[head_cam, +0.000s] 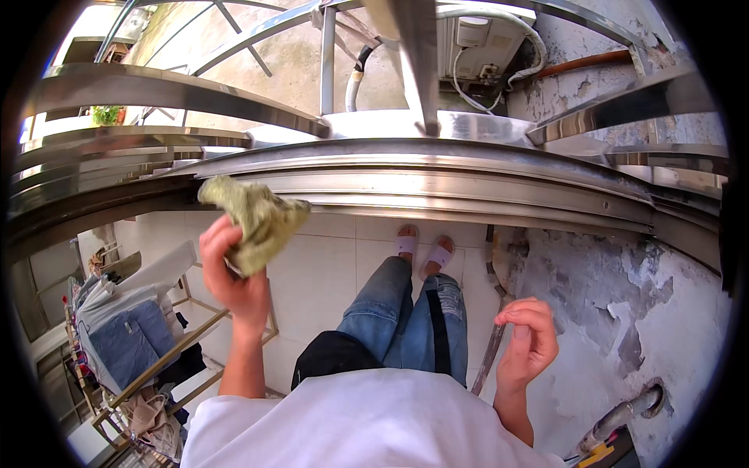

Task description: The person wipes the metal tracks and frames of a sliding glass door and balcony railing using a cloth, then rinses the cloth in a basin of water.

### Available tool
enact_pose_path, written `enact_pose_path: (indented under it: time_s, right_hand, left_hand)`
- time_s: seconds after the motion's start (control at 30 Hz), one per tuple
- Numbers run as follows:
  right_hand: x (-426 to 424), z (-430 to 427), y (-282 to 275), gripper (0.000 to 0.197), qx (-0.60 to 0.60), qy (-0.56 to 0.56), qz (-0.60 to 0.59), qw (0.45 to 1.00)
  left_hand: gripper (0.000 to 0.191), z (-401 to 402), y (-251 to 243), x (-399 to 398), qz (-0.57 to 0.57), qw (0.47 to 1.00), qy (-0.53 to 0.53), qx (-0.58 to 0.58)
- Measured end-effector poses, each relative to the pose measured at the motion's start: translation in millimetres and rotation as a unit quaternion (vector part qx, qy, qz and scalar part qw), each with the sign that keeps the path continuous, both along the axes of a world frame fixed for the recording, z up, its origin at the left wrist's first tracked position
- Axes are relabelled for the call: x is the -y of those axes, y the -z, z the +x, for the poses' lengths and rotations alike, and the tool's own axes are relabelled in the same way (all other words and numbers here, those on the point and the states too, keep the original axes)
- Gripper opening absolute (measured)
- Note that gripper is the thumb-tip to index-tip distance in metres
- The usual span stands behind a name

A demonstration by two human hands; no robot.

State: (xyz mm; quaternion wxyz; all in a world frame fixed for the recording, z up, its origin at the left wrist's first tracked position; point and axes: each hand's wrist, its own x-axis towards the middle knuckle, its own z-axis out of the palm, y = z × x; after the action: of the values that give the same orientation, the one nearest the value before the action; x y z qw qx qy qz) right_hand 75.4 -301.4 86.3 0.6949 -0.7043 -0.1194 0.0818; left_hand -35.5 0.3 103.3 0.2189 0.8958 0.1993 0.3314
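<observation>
My left hand (234, 281) is closed around a crumpled yellow-green cloth (257, 222). The cloth has dark stains, and its upper part overlaps the left portion of a metal window track (445, 187); whether it touches the track, I cannot tell. At the right, my right hand (526, 339) is raised beside my body with its fingers curled and nothing visible in it. It is near the wall, below the level of the track in the picture.
Beyond the track stand shiny metal bars (175, 90) and an outdoor air-conditioner unit (488, 50). A peeling wall (620, 310) with a pipe (620, 415) is at right. A metal rack (169, 351) holding bags and cloth items is at left.
</observation>
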Motion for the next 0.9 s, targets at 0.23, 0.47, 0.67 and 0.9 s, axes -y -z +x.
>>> enact_pose_path:
  time_s: [0.23,0.47,0.67,0.9]
  right_hand:
    - [-32.1,-15.6,12.0,0.012,-0.041,-0.017,0.007,0.999]
    - [-12.9,-10.3,10.3,0.013,-0.026,-0.02,0.025,0.999]
    - [32.2,-4.0,12.2,0.014,-0.045,0.051,0.013,0.998]
    - [69.5,7.2,3.4,0.014,-0.027,0.061,-0.03,0.997]
  left_hand:
    - [0.047,52.0,51.4,-16.8,-0.037,0.957,0.21,-0.198]
    - [0.06,120.3,57.3,71.4,-0.064,0.925,0.31,-0.211]
    - [0.058,188.3,60.5,153.8,-0.078,0.893,0.399,-0.194]
    - [0.038,256.1,73.2,248.5,-0.091,0.889,0.411,-0.177]
